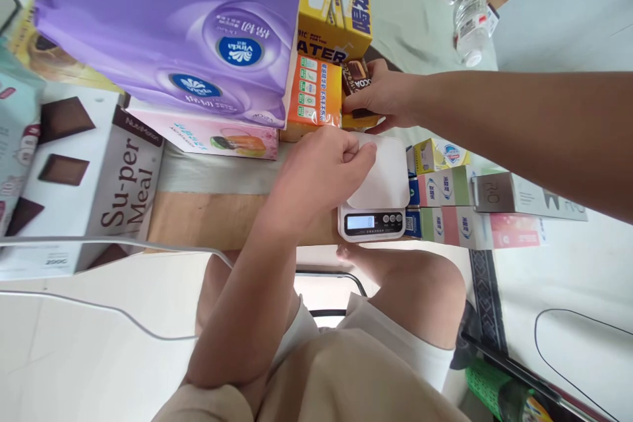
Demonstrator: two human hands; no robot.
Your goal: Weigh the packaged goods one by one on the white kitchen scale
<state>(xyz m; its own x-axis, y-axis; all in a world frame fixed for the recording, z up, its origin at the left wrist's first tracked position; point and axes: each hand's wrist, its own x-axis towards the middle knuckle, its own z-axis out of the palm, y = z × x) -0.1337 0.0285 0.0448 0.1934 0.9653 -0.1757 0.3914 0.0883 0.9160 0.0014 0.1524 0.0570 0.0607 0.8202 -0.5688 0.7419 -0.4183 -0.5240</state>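
Note:
My right hand (pixel 378 99) reaches to the back and closes round a brown cocoa snack pack (pixel 354 74), beside an orange box (pixel 315 92). Part of the pack is hidden by my fingers. My left hand (pixel 326 168) has its fingers curled in, and nothing shows in it. It hovers by the left edge of a white kitchen scale (pixel 388 175), covering part of the plate. The scale's small display (pixel 361 221) is lit. I see no item on the visible part of the plate.
A purple tissue pack (pixel 163 20) lies over a pink box (pixel 212 135) at left. Yellow drink boxes (pixel 341 6) stand behind. Several toothpaste boxes (pixel 445 188) line the scale's right side. A Su-per Meal box (pixel 123 191), a white cable (pixel 123 242) and clear bottles (pixel 469 26) are around.

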